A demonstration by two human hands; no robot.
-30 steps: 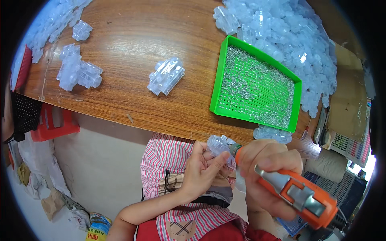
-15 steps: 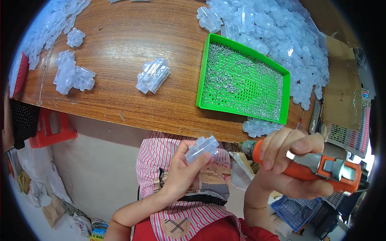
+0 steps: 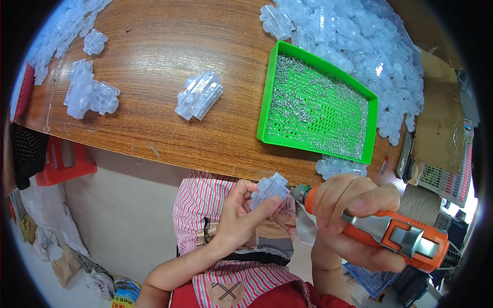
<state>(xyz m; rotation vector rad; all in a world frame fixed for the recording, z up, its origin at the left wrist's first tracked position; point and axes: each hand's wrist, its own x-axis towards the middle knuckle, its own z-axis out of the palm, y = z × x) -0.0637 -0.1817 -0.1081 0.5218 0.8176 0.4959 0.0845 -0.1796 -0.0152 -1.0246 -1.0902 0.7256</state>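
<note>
Between the thumb and fingers of my left hand (image 3: 241,218) is a clear plastic part (image 3: 269,191), held over my lap just off the table's front edge. My right hand (image 3: 354,215) is wrapped round an orange electric screwdriver (image 3: 395,236) with a metal lever on its side. The tool's green-grey nose (image 3: 302,194) points left and lies close to the right end of the plastic part; whether the bit touches it I cannot tell. Beyond my hands, a shallow green tray (image 3: 266,113) holds many small silver screws.
A large heap of clear plastic parts (image 3: 354,41) lies behind and right of the tray. Similar parts (image 3: 199,95) rest mid-table, with a few joined or stacked ones (image 3: 87,92) at left. One more part (image 3: 339,167) sits under the tray's near edge. A red stool (image 3: 64,161) stands at lower left.
My right hand has brought the screwdriver leftward, closer to the plastic part. My left hand has shifted slightly right with the part. The view has turned a little.
</note>
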